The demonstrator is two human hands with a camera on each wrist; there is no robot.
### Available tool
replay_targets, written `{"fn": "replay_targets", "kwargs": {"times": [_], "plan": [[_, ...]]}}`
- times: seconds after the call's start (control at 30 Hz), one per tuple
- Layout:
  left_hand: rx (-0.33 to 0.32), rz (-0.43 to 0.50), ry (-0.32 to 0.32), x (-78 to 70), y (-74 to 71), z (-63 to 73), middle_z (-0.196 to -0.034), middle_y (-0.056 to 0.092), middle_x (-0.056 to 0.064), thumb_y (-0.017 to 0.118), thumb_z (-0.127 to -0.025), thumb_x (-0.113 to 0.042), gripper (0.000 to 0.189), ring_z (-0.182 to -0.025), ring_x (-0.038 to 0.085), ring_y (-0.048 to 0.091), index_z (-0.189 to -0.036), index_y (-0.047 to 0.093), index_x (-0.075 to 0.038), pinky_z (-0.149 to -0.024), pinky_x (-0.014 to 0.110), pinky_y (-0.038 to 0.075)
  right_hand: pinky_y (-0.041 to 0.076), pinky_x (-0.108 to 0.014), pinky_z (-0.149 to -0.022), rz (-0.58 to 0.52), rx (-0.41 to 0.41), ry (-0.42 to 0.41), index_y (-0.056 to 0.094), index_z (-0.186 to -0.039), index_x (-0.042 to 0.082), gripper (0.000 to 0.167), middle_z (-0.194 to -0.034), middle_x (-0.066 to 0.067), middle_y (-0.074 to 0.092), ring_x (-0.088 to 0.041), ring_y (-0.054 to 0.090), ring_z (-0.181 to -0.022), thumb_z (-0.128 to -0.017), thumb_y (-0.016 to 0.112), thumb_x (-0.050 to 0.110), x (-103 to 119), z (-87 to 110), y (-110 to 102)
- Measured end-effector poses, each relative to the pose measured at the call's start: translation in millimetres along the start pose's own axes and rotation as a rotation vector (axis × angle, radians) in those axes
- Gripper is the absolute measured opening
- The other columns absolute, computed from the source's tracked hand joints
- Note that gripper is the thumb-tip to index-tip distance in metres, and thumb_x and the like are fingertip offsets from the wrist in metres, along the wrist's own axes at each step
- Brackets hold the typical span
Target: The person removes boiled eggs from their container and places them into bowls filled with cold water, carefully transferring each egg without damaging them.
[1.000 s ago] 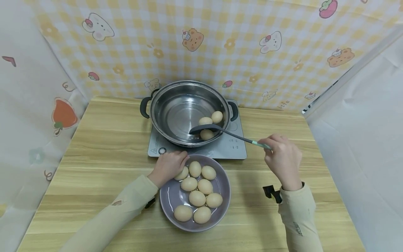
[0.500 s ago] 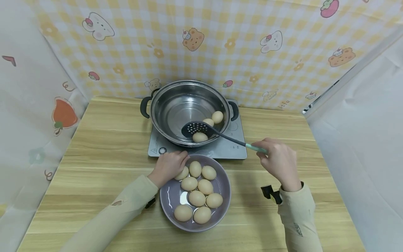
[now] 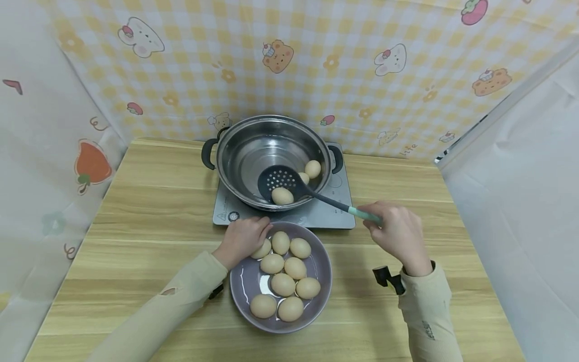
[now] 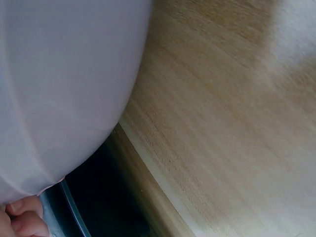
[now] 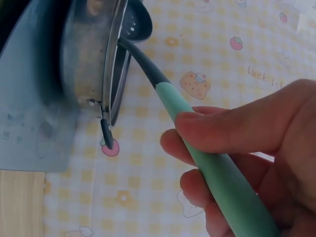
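Observation:
My right hand [image 3: 398, 231] grips the green handle of a dark skimmer [image 3: 332, 202], thumb and fingers wrapped around it in the right wrist view. The skimmer's perforated head [image 3: 278, 177] is inside the steel pot [image 3: 244, 188]. One egg [image 3: 282, 196] overlaps the front of that head, low in the pot. Two more eggs lie by the pot's right wall, one partly hidden behind the skimmer. My left hand [image 3: 244, 239] holds the upper left rim of a purple-grey bowl [image 3: 242, 286], which contains several eggs [image 3: 283, 285]. In the left wrist view, a few fingertips [image 4: 30, 223] show beside the bowl's outer wall.
Beneath the pot is a flat grey cooktop [image 3: 327, 218]. Black side handles [image 3: 207, 154] stick out from the pot. The wooden tabletop [image 3: 149, 211] ends at a yellow checked cloth [image 3: 190, 85] behind, with pale sheets at both sides.
The skimmer's head has turned from nearly edge-on to showing its holes, shifting left. An egg has moved left with it. My right hand has moved slightly left; the left hand stays put.

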State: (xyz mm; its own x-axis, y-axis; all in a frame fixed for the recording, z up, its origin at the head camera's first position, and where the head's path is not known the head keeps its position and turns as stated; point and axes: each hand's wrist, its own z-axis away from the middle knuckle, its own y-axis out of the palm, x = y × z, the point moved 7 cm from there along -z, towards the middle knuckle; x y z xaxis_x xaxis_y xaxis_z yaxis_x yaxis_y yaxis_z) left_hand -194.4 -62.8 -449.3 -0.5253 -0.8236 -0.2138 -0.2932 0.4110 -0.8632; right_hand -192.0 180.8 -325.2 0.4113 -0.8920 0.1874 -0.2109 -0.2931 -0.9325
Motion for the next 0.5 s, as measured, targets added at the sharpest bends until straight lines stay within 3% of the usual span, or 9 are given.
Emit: {"fn": "replay_targets", "kwargs": {"times": [0.17,0.5], "plan": [[0.013,0.006,-0.008,0.9,1.3,0.0,-0.054,0.054,0.002,0.06,-0.086,-0.02,0.019,-0.041,0.018,0.05,-0.07,0.056,-0.011,-0.036,0.03,0.035,0.03,-0.025,-0.039,-0.054,0.039,0.02,0.072,-0.092,0.013,0.024,-0.087,-0.005,0.07,-0.011,0.05,-0.051,-0.071,0.071,0.003,1.3,0.1,0.9],[0.018,0.011,-0.012,1.0,1.9,-0.2,-0.055,0.055,0.003,0.059,-0.086,-0.02,0.019,-0.042,0.02,0.052,-0.07,0.056,-0.011,-0.036,0.032,0.036,0.022,-0.025,-0.039,-0.108,0.138,0.05,0.07,-0.098,0.011,0.023,-0.075,-0.004,0.067,-0.008,0.03,-0.042,-0.076,0.068,0.005,2.9,0.9,2.4]]}}
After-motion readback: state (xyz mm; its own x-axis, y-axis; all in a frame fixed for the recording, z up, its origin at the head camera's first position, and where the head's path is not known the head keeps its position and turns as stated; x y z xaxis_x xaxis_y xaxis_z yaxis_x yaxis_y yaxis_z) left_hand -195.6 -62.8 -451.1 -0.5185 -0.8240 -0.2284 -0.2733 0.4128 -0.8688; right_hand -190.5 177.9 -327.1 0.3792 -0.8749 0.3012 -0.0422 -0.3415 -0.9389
